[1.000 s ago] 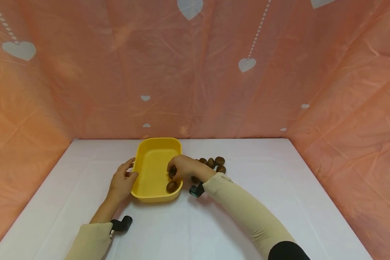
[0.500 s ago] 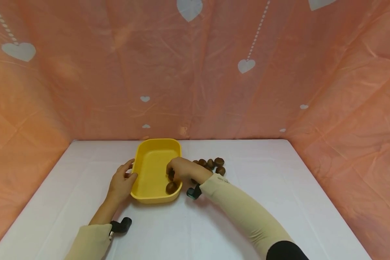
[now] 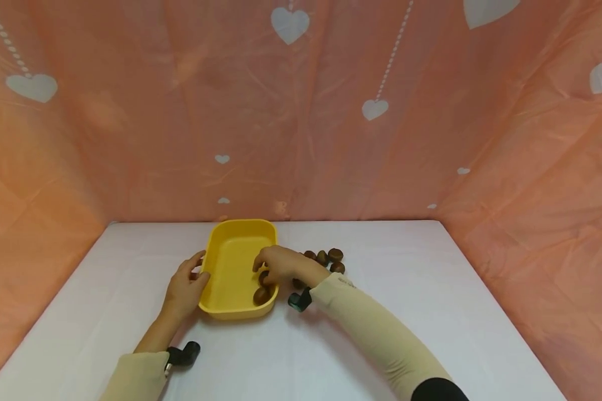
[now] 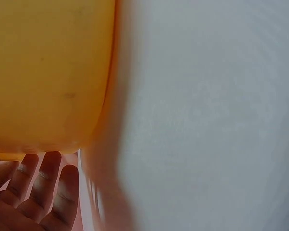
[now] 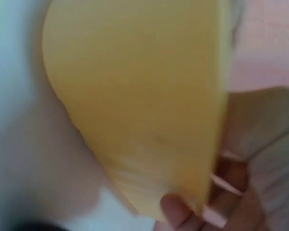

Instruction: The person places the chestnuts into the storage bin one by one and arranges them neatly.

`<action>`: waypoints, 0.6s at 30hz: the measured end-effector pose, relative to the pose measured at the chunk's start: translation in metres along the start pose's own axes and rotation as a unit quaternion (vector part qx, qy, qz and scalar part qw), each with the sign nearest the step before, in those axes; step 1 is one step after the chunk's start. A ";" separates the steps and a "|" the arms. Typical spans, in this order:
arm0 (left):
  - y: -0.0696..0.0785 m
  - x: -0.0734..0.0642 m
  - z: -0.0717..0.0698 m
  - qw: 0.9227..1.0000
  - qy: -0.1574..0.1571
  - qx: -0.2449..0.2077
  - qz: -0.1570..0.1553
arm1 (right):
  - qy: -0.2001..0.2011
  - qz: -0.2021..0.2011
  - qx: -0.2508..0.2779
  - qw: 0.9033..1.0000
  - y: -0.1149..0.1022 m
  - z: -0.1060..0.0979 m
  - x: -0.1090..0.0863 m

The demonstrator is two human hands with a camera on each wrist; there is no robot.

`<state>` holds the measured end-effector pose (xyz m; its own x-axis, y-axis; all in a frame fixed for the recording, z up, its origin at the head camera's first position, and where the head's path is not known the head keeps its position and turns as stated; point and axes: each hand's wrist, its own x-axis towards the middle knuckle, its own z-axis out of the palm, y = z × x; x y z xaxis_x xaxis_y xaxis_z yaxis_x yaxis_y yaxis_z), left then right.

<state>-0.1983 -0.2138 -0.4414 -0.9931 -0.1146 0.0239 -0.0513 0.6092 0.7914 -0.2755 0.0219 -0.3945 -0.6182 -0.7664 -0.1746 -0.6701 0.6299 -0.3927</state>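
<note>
A yellow rectangular tray (image 3: 231,278) sits on the white table, with a few brown chestnuts (image 3: 261,296) in its near right corner. My left hand (image 3: 184,287) rests its fingers along the tray's left side; in the left wrist view those fingers (image 4: 44,185) lie nearly straight against the wall. Over the tray's right rim reaches my right hand (image 3: 280,263), its fingers parted and pointing down inside. One chestnut (image 3: 263,278) shows right below these fingertips. Seen by the right wrist camera, a fingertip (image 5: 175,211) overlaps the tray's outer wall.
To the right of the tray, several more chestnuts (image 3: 335,255) lie in a loose cluster, partly hidden by the right hand and wrist. A peach-coloured curtain (image 3: 331,167) with pale hearts stands behind the table (image 3: 406,278) and along both its sides.
The right fingers have loosened and spread from the chestnut they held, which now shows below them in the tray. The left hand stays at the tray's side. The head view has shifted slightly.
</note>
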 end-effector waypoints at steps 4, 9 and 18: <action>0.000 -0.001 0.000 1.000 0.002 0.004 0.003 | 0.035 -0.028 0.029 0.999 0.004 -0.010 -0.011; 0.000 -0.001 -0.001 1.000 -0.001 0.007 0.002 | 0.065 -0.044 0.052 0.996 0.009 -0.022 -0.027; 0.003 -0.001 0.000 1.000 0.000 0.007 0.000 | 0.106 -0.007 0.052 0.993 0.026 -0.024 -0.051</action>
<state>-0.1975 -0.2120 -0.4391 -0.9931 -0.1145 0.0241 -0.0525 0.6206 0.7824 -0.2712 0.0797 -0.3743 -0.6893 -0.7242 0.0202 -0.6393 0.5948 -0.4873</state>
